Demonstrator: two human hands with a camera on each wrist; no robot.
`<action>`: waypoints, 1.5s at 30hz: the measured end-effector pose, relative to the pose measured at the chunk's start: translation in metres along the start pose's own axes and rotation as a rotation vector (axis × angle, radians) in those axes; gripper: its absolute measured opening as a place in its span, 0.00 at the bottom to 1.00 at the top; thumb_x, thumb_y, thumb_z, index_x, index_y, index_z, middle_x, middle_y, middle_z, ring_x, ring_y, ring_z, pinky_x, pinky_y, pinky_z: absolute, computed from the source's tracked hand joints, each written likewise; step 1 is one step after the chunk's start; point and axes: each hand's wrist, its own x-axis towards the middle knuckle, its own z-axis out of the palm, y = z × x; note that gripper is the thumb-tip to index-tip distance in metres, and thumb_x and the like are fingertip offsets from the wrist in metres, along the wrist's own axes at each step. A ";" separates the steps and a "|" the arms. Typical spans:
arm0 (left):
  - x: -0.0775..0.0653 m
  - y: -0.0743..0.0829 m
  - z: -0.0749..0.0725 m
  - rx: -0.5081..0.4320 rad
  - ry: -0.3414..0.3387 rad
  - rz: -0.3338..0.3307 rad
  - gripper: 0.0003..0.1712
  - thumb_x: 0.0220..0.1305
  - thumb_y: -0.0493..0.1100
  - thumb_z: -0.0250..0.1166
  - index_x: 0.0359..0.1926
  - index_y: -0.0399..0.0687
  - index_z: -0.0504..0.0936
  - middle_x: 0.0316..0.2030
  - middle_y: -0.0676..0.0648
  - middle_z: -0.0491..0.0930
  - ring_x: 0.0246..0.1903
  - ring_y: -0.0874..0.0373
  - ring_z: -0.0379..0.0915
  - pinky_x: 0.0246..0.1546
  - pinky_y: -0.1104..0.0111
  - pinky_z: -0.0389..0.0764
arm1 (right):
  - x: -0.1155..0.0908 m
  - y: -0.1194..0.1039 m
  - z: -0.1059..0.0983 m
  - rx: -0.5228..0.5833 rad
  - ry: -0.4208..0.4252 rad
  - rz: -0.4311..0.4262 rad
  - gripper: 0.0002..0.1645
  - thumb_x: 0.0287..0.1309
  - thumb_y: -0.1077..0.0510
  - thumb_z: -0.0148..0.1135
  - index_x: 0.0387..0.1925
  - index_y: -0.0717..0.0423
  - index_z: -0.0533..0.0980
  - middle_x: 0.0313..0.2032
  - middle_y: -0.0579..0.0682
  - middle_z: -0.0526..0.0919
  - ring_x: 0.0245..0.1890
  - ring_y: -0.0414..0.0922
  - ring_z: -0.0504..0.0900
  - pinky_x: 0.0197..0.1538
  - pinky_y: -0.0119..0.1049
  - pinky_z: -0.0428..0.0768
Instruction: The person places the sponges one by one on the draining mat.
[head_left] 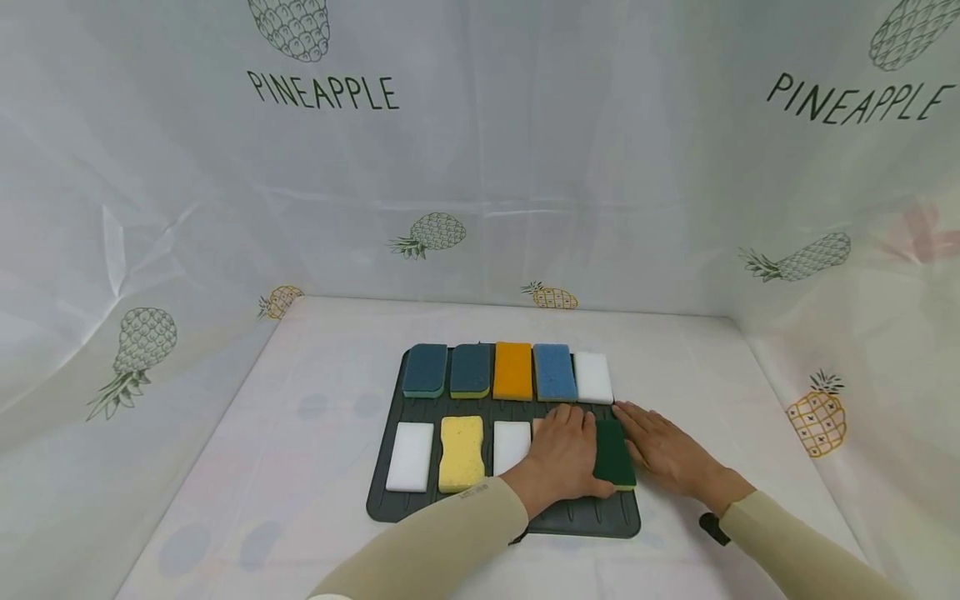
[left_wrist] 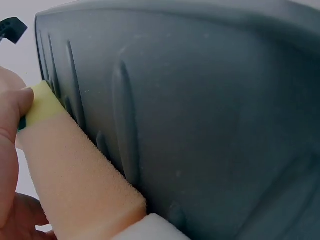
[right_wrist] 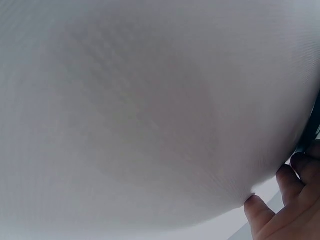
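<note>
My left hand (head_left: 561,454) lies over the peach sponge (left_wrist: 80,175) in the tray's near row. Its thumb touches the near end of the green-and-yellow sponge (head_left: 615,454), and the other fingers stretch toward the far side. In the left wrist view the yellow layer (left_wrist: 42,105) of that sponge shows under the thumb. My right hand (head_left: 671,450) rests along the sponge's right side, fingers extended, by the edge of the dark grey ribbed tray (head_left: 585,517). Its fingers (right_wrist: 260,212) appear at the lower right of the right wrist view, which sleeve-like pale fabric mostly fills.
White sponges (head_left: 410,457) and a yellow one (head_left: 461,450) share the near row. Behind stand teal sponges (head_left: 425,369), an orange one (head_left: 513,371), a blue one (head_left: 555,372) and a white one (head_left: 594,377). Pineapple-printed sheeting (head_left: 480,167) encloses the white table (head_left: 300,467).
</note>
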 end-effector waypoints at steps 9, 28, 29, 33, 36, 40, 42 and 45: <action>0.002 -0.002 -0.002 -0.023 -0.024 0.001 0.65 0.52 0.89 0.60 0.77 0.49 0.69 0.69 0.49 0.73 0.65 0.56 0.68 0.71 0.64 0.73 | 0.002 0.002 0.002 0.000 0.009 -0.004 0.36 0.79 0.52 0.55 0.78 0.67 0.63 0.77 0.63 0.67 0.76 0.62 0.67 0.74 0.61 0.70; -0.039 -0.070 -0.023 -0.195 0.148 -0.090 0.50 0.72 0.76 0.54 0.80 0.47 0.65 0.73 0.42 0.69 0.71 0.46 0.66 0.75 0.53 0.69 | 0.000 0.007 -0.009 0.144 0.051 0.134 0.36 0.82 0.50 0.51 0.79 0.67 0.60 0.78 0.68 0.63 0.75 0.68 0.66 0.73 0.65 0.70; -0.045 -0.080 -0.024 -0.222 0.164 -0.103 0.49 0.72 0.75 0.56 0.79 0.47 0.65 0.73 0.41 0.69 0.71 0.45 0.65 0.75 0.52 0.68 | 0.000 0.007 -0.010 0.138 0.065 0.147 0.37 0.81 0.49 0.52 0.78 0.67 0.61 0.77 0.68 0.63 0.75 0.68 0.66 0.72 0.66 0.69; -0.073 -0.122 -0.019 -0.257 0.220 -0.175 0.48 0.72 0.72 0.60 0.79 0.47 0.66 0.73 0.39 0.69 0.72 0.42 0.64 0.76 0.46 0.66 | 0.000 0.010 -0.014 0.110 0.110 0.223 0.41 0.80 0.44 0.53 0.78 0.69 0.60 0.77 0.70 0.61 0.76 0.70 0.61 0.73 0.73 0.62; -0.099 -0.156 -0.009 -0.260 0.280 -0.226 0.46 0.72 0.68 0.64 0.78 0.45 0.68 0.72 0.36 0.69 0.71 0.38 0.64 0.74 0.42 0.65 | -0.003 0.013 -0.017 0.097 0.132 0.288 0.45 0.80 0.40 0.52 0.79 0.69 0.58 0.78 0.71 0.59 0.76 0.72 0.57 0.72 0.78 0.56; -0.133 -0.200 0.005 -0.226 0.303 -0.339 0.47 0.70 0.67 0.66 0.79 0.45 0.67 0.75 0.33 0.65 0.75 0.34 0.59 0.76 0.34 0.57 | -0.008 0.014 -0.019 0.076 0.166 0.335 0.49 0.78 0.36 0.53 0.80 0.68 0.56 0.78 0.72 0.58 0.78 0.73 0.54 0.70 0.82 0.51; -0.148 -0.218 0.012 -0.209 0.282 -0.406 0.48 0.69 0.67 0.67 0.80 0.46 0.66 0.77 0.32 0.62 0.78 0.33 0.54 0.77 0.31 0.52 | -0.010 0.014 -0.019 0.081 0.170 0.356 0.51 0.77 0.34 0.52 0.81 0.67 0.54 0.79 0.72 0.56 0.79 0.73 0.49 0.70 0.83 0.47; -0.164 -0.240 0.022 -0.194 0.235 -0.477 0.50 0.68 0.68 0.65 0.81 0.48 0.64 0.80 0.31 0.56 0.81 0.31 0.46 0.77 0.29 0.44 | -0.013 0.014 -0.015 0.074 0.177 0.382 0.53 0.76 0.32 0.51 0.82 0.66 0.52 0.80 0.72 0.53 0.81 0.73 0.43 0.70 0.85 0.43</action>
